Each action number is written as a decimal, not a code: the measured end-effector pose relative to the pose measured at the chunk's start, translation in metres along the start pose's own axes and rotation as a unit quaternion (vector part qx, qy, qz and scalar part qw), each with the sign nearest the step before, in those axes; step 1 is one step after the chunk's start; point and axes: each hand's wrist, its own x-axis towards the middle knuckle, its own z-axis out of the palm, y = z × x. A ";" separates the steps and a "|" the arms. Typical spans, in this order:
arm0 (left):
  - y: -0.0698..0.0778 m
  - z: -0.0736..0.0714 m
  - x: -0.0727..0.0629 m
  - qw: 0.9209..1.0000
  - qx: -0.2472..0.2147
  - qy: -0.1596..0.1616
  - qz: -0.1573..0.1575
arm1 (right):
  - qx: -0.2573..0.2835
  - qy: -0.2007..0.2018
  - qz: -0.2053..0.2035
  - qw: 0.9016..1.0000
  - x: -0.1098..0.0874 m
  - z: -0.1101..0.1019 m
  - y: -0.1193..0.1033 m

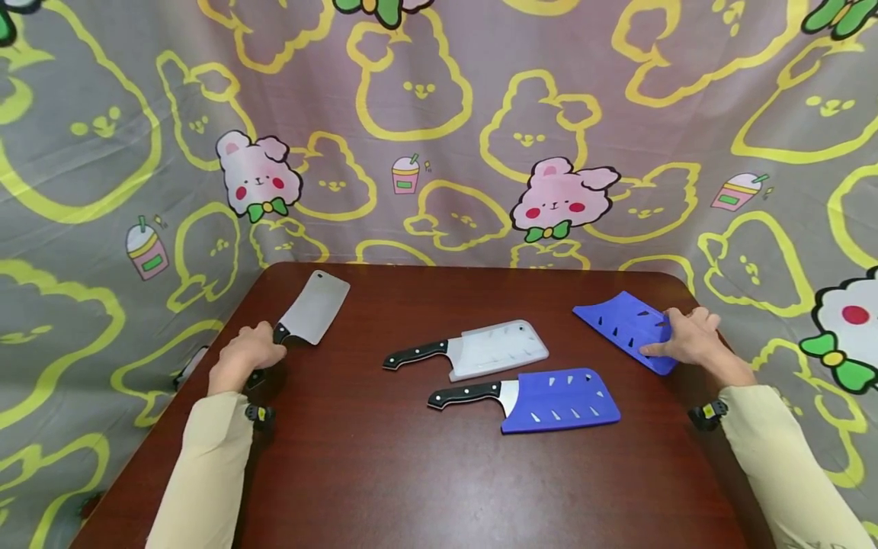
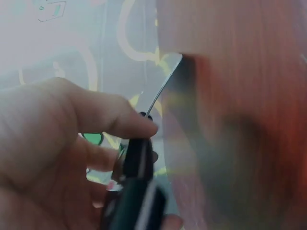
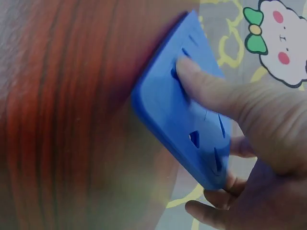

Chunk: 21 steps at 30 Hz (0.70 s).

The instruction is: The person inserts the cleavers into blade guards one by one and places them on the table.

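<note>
My left hand [image 1: 245, 355] grips the black handle of a bare cleaver [image 1: 317, 306] at the table's left side, its broad metal blade pointing away. In the left wrist view, thumb and fingers pinch the black handle [image 2: 139, 191] and the blade shows nearly edge-on. At the right side, my right hand [image 1: 693, 341] holds an empty blue blade cover [image 1: 620, 324] with cut slots. The right wrist view shows the thumb [image 3: 199, 79] across the cover's face [image 3: 163, 103] and the other fingers behind it, with the cover tilted at the table's edge.
Between my hands lie two sheathed cleavers with black handles pointing left: one in a white cover [image 1: 504, 352], one nearer in a blue cover [image 1: 565, 404]. They rest on a dark brown table [image 1: 384, 465]. A patterned curtain [image 1: 453, 175] hangs behind and along both sides.
</note>
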 end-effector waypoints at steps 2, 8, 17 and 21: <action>0.005 -0.001 0.001 1.000 -0.027 0.012 0.003 | 0.031 0.000 -0.003 1.000 0.000 -0.003 -0.001; 0.024 -0.004 0.002 0.994 -0.093 0.039 0.045 | 0.103 0.007 -0.049 0.993 -0.001 -0.009 -0.006; 0.061 0.001 0.007 0.983 -0.143 0.082 0.080 | 0.141 0.046 -0.077 0.986 0.000 -0.017 -0.024; 0.073 0.000 0.006 0.982 -0.146 0.085 0.084 | 0.147 0.071 -0.058 0.985 0.001 -0.023 -0.031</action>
